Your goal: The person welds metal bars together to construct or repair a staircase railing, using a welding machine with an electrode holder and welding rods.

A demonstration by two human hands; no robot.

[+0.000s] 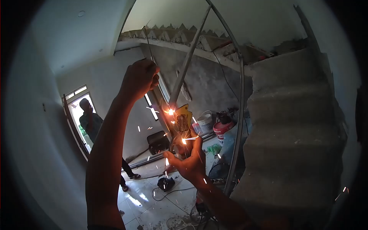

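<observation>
My left hand [140, 78] is raised and closed around a thin metal rod [150, 46] that runs up toward the stair soffit. Lower down, my right hand [188, 159] grips a yellow electrode holder [183, 117]. Its tip touches a slanted steel bar [188, 61] at a bright arc [170, 112], and sparks fly out around my right hand. A curved steel rail [240, 115] stands just right of the weld point.
Bare concrete stairs [295, 126] rise on the right. Buckets [222, 128] and a black case [158, 142] sit on the tiled floor below, with cables [168, 191] trailing across it. A person [92, 122] stands in the doorway at left.
</observation>
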